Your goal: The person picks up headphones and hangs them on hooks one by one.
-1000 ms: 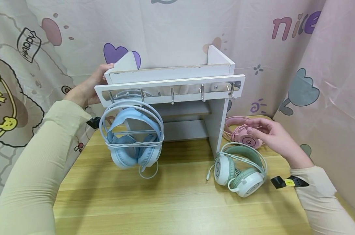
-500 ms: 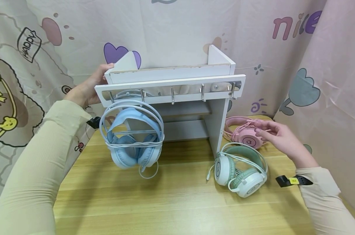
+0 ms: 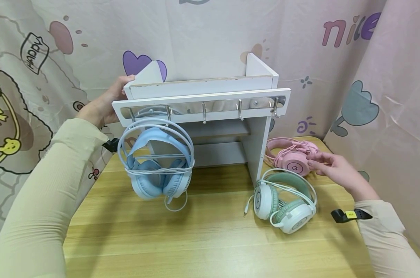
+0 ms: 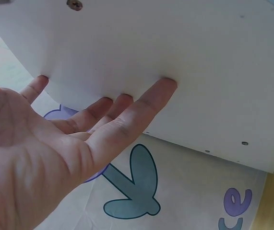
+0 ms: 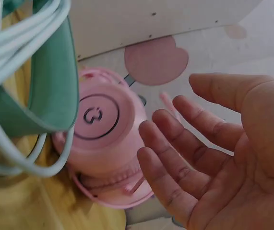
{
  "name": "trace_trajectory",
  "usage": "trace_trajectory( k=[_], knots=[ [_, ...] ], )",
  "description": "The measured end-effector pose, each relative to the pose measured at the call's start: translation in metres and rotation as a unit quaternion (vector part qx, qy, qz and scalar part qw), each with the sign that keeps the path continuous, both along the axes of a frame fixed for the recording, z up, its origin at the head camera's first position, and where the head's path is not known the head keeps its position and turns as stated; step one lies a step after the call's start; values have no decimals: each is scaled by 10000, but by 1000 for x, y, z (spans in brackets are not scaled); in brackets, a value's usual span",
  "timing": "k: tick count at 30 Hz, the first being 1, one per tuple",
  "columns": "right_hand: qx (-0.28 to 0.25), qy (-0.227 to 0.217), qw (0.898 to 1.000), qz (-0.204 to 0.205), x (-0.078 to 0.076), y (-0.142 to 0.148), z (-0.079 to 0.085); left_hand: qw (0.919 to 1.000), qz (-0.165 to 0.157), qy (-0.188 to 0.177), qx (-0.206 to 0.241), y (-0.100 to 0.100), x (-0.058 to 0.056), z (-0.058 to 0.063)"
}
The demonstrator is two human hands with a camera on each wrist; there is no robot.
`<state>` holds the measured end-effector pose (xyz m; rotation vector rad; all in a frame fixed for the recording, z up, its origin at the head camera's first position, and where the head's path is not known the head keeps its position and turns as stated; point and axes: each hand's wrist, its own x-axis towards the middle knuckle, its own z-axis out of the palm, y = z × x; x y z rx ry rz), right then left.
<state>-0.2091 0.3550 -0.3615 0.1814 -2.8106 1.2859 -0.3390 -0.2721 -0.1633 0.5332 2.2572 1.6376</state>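
Observation:
My left hand (image 3: pixel 103 102) rests against the left side of a white shelf (image 3: pixel 203 85). In the left wrist view its fingertips (image 4: pixel 168 84) touch the panel, fingers extended. My right hand (image 3: pixel 334 170) is beside pink headphones (image 3: pixel 294 162) lying right of the shelf; in the right wrist view the loosely bent fingers (image 5: pixel 168 139) hold nothing. Contact with the headphones cannot be told. Green-and-white headphones (image 3: pixel 293 220) lie in front of the pink pair, cable wound around them. Light blue headphones (image 3: pixel 154 189) hang by their cable-wrapped band at the left of the hook rail (image 3: pixel 223 106).
Several metal hooks (image 3: pixel 239 110) stick out along the shelf's front rail. The wooden table (image 3: pixel 203 235) extends in front of the shelf. A printed curtain (image 3: pixel 210 38) closes off the back and both sides. An audio plug (image 3: pixel 246 210) lies left of the green pair.
My right hand has drawn rightward and slightly down from over the pink headphones to their right side. My left hand, the shelf and all the headphones look unmoved.

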Motion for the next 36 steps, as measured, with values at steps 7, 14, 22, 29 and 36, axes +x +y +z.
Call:
trace_trajectory(
  k=[7,14,22,29,36],
  knots=[
    [93,-533,9983,211,-4,10,-12,9999,-50,37,116,0,-1,0],
    [-12,-946,9948,379,-10,20,-25,9998,-64,16,183,1,-1,0],
    [112,-1453,9882,468,-13,24,-35,9998,10,55,174,1,-1,-1],
    [-97,-1849,9805,665,-14,25,-43,9998,-56,94,146,0,-1,-1],
    [-587,-2219,9712,643,-14,21,-48,10000,-35,35,69,0,-1,-1]
  ],
)
